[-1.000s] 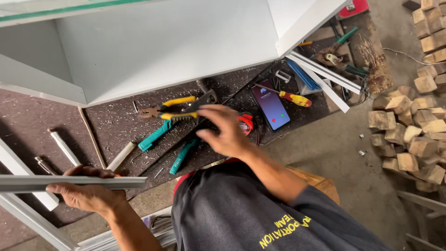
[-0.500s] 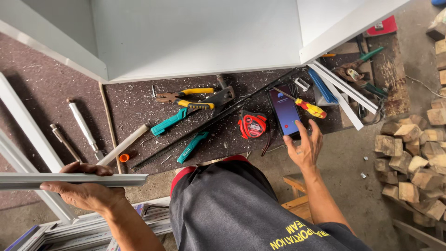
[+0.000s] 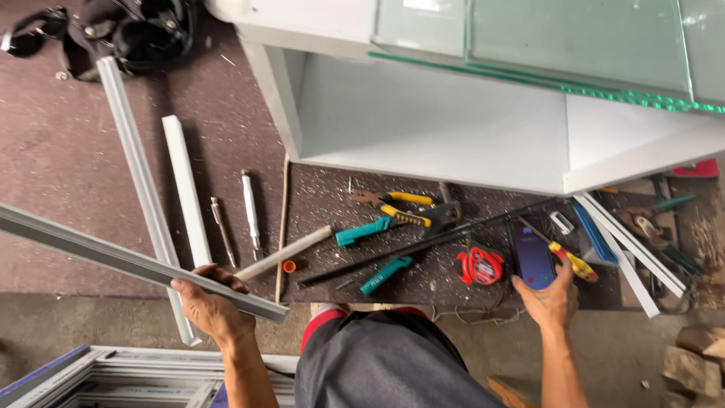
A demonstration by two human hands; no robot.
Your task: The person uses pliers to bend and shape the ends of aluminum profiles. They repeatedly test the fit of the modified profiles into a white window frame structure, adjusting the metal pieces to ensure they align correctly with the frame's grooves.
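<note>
My left hand [image 3: 210, 306] grips a long grey aluminium profile [image 3: 113, 258] that runs up and left out of view. At the near edge of the dark workbench [image 3: 75, 151], my right hand [image 3: 553, 300] is spread, fingertips beside a dark phone [image 3: 532, 261] and a screwdriver with a red and yellow handle [image 3: 572, 261]. It holds nothing that I can see. A red tape measure [image 3: 479, 266] lies just left of that hand.
A white cabinet [image 3: 453, 128] with a glass top [image 3: 566, 38] fills the back of the bench. Teal-handled tools [image 3: 364, 231], yellow pliers [image 3: 400, 200] and white profile offcuts [image 3: 187, 189] lie about. Window frames [image 3: 113, 378] lean at bottom left, wood blocks [image 3: 695, 363] at bottom right.
My right hand has left the tape measure and moved right to the phone. The left hand keeps hold of the grey profile. My view has swung left and up.
</note>
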